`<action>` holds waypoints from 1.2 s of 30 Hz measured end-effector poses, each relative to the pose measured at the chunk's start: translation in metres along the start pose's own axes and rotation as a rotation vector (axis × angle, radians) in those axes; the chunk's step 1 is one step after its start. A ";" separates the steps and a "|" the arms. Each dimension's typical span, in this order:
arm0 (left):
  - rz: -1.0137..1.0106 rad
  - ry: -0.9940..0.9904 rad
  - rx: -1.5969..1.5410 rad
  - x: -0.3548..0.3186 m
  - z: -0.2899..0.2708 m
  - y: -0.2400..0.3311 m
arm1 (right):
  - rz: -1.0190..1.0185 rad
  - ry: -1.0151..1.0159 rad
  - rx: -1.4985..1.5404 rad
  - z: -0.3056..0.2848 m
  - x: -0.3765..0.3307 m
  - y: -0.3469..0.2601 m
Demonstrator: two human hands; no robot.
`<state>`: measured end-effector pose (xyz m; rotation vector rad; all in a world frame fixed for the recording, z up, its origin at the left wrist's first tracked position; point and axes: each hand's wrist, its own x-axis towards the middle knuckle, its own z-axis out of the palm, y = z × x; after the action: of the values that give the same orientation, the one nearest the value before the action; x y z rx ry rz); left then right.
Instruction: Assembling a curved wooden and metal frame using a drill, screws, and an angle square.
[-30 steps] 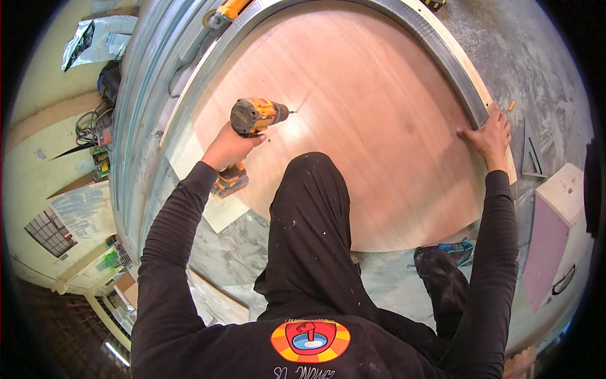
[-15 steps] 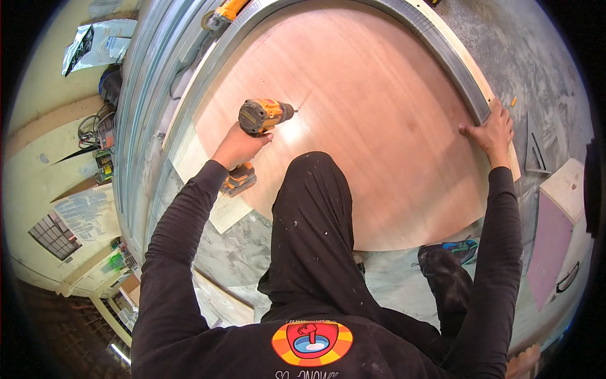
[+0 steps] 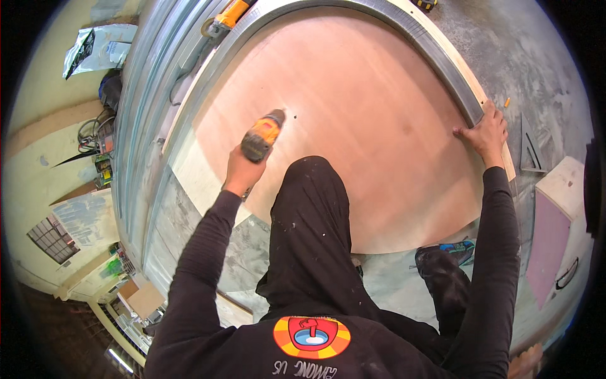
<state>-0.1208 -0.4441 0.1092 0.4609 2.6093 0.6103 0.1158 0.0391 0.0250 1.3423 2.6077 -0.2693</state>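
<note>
My left hand (image 3: 245,169) is closed round the grip of a yellow and black cordless drill (image 3: 263,134), its chuck pointing away over the board. The drill is a little blurred by motion. Under it lies a pinkish-brown plywood board (image 3: 379,158) with a small dark spot just right of the chuck. Along its far and right edge runs a curved grey metal track (image 3: 442,66), with a pale wooden strip (image 3: 464,63) outside it. At the right end my right hand (image 3: 489,139) grips track and wood, thumb on the inside, fingers over the strip.
Long metal channels (image 3: 148,82) lie along the left. A yellow power tool (image 3: 228,18) is at the far left corner and a tape measure (image 3: 426,5) beyond the track. Right of my hand lie a set square (image 3: 533,146), a small orange stick (image 3: 507,102) and a mauve panel (image 3: 548,243).
My left hand has turned the drill so its chuck points more away from me, shifted slightly nearer. The dark spot on the plywood now shows. My right hand keeps its hold.
</note>
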 end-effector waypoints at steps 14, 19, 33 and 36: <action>-0.425 0.422 0.155 -0.034 0.043 -0.149 | 0.009 -0.010 -0.019 0.000 -0.001 -0.003; -0.351 0.400 0.094 -0.046 0.054 -0.153 | 0.020 -0.019 -0.018 0.000 0.001 0.003; 0.058 0.589 0.105 -0.011 0.037 -0.086 | -0.095 -0.020 0.094 0.013 -0.023 0.076; 0.222 0.504 0.178 0.024 0.063 -0.021 | -0.023 0.028 0.059 0.017 -0.030 0.075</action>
<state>-0.1167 -0.4304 0.0398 0.7416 3.1354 0.6331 0.1959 0.0544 0.0111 1.3445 2.6597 -0.3360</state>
